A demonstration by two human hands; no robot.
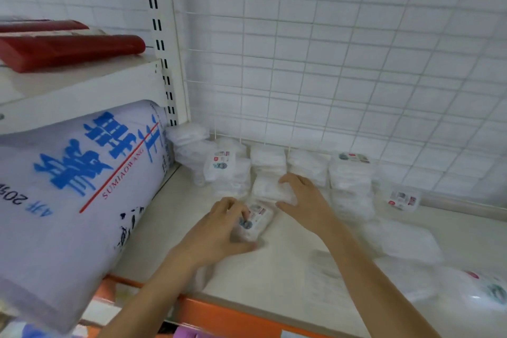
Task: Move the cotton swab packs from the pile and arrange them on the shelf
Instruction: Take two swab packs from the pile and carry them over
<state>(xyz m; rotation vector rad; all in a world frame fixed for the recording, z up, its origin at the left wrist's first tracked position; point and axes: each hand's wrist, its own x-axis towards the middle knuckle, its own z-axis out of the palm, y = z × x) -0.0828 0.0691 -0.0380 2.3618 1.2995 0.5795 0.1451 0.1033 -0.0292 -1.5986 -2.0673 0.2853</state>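
Observation:
Several white cotton swab packs stand in a row along the back of the cream shelf, against the wire grid. My left hand grips a labelled cotton swab pack lying on the shelf just in front of the row. My right hand rests with spread fingers on a white pack in the row's middle. A loose pile of packs lies to the right, blurred. One labelled pack sits at the row's right end.
A big white sack with blue characters leans at the left under an upper shelf holding red packages. The white slotted upright divides the bays. An orange strip edges the shelf front. A clear bag lies at right.

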